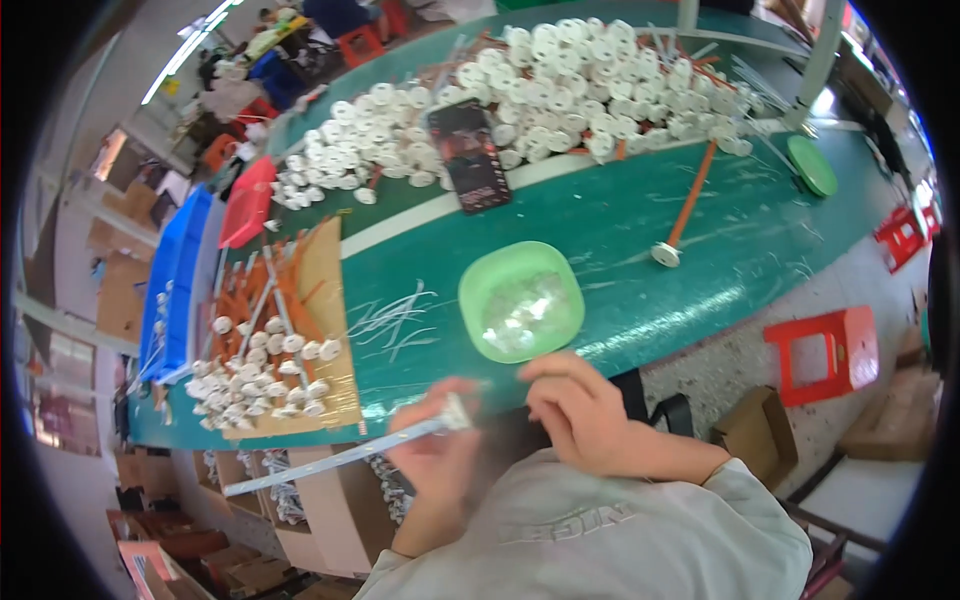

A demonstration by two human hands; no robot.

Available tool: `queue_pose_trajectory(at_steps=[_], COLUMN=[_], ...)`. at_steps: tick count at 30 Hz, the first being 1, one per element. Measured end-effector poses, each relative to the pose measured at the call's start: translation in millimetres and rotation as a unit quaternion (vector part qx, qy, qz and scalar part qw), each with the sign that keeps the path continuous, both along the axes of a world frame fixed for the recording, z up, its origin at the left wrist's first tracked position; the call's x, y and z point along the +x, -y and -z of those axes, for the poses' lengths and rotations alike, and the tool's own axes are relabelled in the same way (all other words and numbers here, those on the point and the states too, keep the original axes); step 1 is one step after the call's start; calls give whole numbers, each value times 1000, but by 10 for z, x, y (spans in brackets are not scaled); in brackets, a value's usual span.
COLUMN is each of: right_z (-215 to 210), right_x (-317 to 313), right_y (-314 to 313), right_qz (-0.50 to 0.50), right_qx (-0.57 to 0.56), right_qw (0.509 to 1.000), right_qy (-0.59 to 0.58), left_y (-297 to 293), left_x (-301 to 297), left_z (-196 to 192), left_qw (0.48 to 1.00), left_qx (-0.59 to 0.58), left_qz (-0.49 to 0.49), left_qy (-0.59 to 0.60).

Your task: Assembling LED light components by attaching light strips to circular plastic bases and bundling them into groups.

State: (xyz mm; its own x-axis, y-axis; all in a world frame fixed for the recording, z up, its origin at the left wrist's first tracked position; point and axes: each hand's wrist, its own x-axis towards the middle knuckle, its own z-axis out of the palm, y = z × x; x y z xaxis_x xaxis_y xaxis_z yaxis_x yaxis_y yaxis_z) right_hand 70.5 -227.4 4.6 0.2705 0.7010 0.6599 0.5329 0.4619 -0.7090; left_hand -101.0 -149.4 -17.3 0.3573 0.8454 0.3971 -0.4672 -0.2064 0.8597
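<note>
My left hand (432, 445), a little blurred, grips a pale, flat strip (335, 460) with small dots along it and a white round cap at its upper end. The strip slants down to the left, off the table's near edge. Just right of it, my right hand (578, 412) has its fingers bent in a pinch; anything between the fingertips is too small to make out. Beyond both hands stands a light green plastic bowl (470, 285) holding small clear pieces (528, 312). Thin white strands (392, 318) lie left of the bowl.
White round caps (560, 75) on rods heap along the back, beside a dark phone-like slab (468, 155). Capped orange strips (295, 290) lie on cardboard at left, by a blue bin (172, 290). A single orange strip (692, 200) and green lid (812, 165) lie right; a red stool (825, 355) stands beyond.
</note>
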Motion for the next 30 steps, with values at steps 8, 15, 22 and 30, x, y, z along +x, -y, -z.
queue_pose_trajectory(at_steps=[8, 15, 22, 30], right_z=[240, 134, 191, 171], right_x=[537, 757, 543, 607], right_y=[342, 63, -789, -1012], right_qz=[159, 229, 123, 67], right_qx=[-127, -151, -202, -251], right_qw=[975, 960, 947, 913], right_qy=[-95, 58, 216, 314], left_y=[-752, -946, -1037, -1024], left_x=[-495, -564, -610, -669], left_z=[393, 692, 679, 679], left_qw=[985, 976, 983, 985], left_qx=[-31, -54, -108, -110], left_qz=[-155, -195, -144, -133], left_qy=[-63, -76, -26, 4])
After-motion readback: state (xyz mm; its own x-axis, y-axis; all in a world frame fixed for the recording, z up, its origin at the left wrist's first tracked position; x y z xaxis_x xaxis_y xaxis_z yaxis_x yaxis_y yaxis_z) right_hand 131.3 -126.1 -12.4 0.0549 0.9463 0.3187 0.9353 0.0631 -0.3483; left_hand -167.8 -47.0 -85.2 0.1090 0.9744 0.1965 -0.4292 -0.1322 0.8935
